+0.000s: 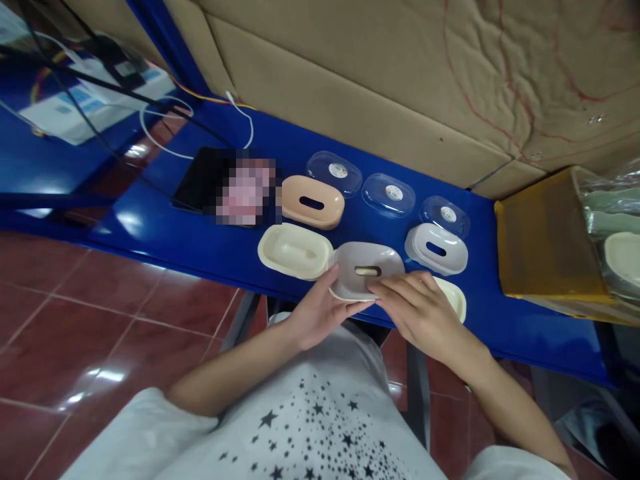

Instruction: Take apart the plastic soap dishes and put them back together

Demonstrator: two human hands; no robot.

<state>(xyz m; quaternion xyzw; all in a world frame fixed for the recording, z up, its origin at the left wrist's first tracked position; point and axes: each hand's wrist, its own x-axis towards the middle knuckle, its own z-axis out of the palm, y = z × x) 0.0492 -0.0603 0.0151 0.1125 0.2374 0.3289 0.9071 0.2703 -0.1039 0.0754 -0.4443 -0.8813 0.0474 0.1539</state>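
Between my hands is a pale grey-white oval soap dish [345,285] with a slot in its floor. Cream colour shows through the slot and along the lower edge. My left hand [317,310] grips its left end, with fingers reaching underneath. Bent fingers of my right hand [420,310] press on the front right rim. Just left of it lies a cream oval tray [287,250]. Another cream tray [454,300] is partly hidden behind my right hand. A peach slotted dish [325,212] and a white slotted dish [453,257] sit farther back.
Clear plastic lids with round stickers, a left one [320,170], a middle one [375,193] and a right one [433,210], line the back of the blue table [200,250]. A box [545,233] with wrapped pieces stands right. Cables and a black object [197,180] are left.
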